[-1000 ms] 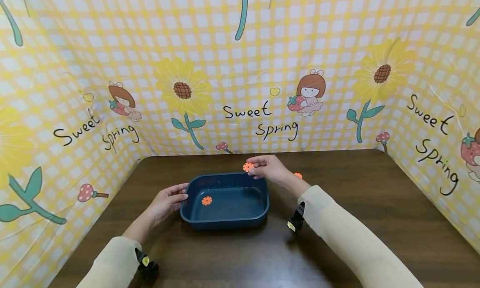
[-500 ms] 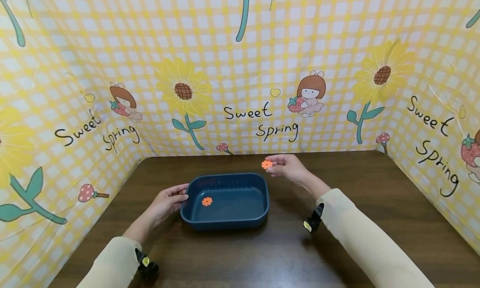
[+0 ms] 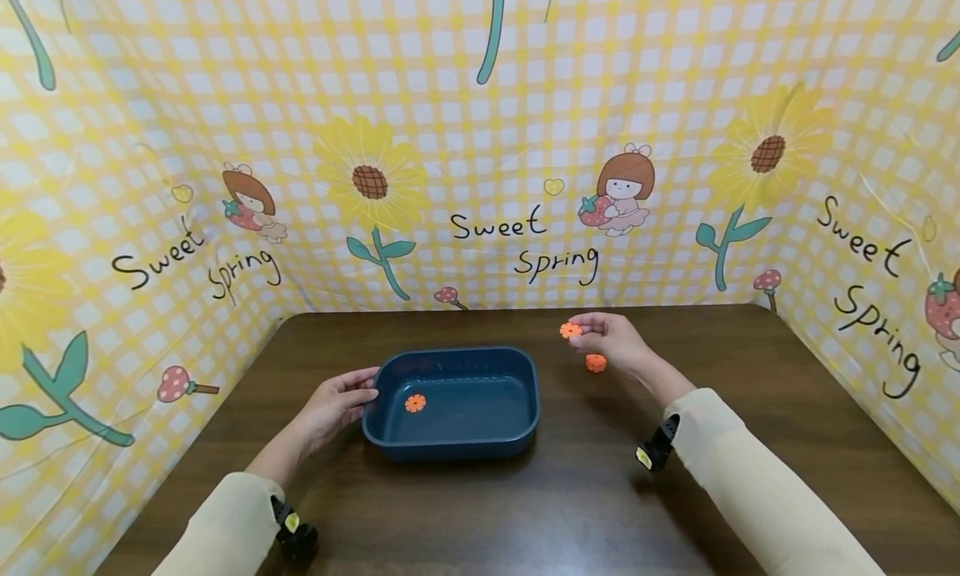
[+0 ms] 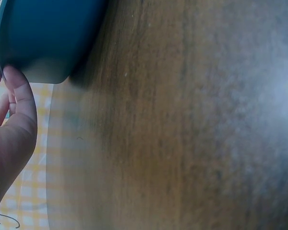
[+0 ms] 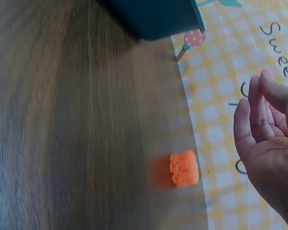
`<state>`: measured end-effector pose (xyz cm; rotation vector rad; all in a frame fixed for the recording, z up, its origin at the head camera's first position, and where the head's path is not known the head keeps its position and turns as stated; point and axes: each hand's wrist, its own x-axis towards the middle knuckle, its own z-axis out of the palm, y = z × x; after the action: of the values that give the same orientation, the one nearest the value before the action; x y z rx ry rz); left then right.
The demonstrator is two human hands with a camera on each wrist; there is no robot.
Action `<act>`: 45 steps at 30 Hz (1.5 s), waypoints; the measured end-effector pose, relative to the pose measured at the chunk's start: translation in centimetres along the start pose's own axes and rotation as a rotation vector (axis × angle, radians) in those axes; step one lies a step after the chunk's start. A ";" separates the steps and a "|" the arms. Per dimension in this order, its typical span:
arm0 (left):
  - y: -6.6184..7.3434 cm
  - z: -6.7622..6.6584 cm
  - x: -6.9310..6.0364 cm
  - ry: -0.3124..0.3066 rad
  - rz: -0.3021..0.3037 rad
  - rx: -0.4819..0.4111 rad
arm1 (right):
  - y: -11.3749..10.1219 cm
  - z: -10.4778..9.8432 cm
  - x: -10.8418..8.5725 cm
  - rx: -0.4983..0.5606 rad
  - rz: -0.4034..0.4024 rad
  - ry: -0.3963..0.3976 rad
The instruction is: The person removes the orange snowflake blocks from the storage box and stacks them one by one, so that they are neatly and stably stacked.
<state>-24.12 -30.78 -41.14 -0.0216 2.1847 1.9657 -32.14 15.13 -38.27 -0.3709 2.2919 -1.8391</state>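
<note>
My left hand (image 3: pixel 333 408) holds the left rim of a dark blue rectangular basin (image 3: pixel 452 451), thumb over the edge, as the left wrist view also shows. Inside the basin, toward its left, lies one flat orange notched disc (image 3: pixel 415 403) shaped like a flower. Right of the basin, raised above the table, my right hand (image 3: pixel 617 343) pinches another orange notched disc (image 3: pixel 570 331) between thumb and fingers; in the right wrist view the fingers hide most of it. Just below that hand a chunky orange piece (image 5: pixel 184 168) with notched edges sits on the table.
A dark brown wooden table (image 3: pixel 450 518) carries everything. Yellow checked cloth (image 3: pixel 480 142) with printed flowers and lettering hangs behind it and along both sides. Black wrist cameras (image 3: pixel 658 445) are strapped under both sleeves.
My right hand has moved right, from over the basin's back right corner to beside the chunky orange piece, still pinching the disc. The left hand and basin have stayed in place.
</note>
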 end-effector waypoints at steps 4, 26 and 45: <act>-0.1 0.0 0.0 -0.003 0.005 0.006 | 0.5 -0.8 -0.2 -0.077 0.011 0.049; -0.2 -0.1 -0.2 -0.011 0.003 -0.015 | 5.7 -3.7 0.1 -0.186 0.045 0.063; -0.1 -0.1 -0.1 -0.013 0.004 -0.029 | 6.4 -3.6 0.1 -0.236 0.027 0.033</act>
<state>-24.04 -30.88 -41.26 -0.0088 2.1503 1.9939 -33.81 19.75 -43.73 -0.3419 2.5307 -1.5773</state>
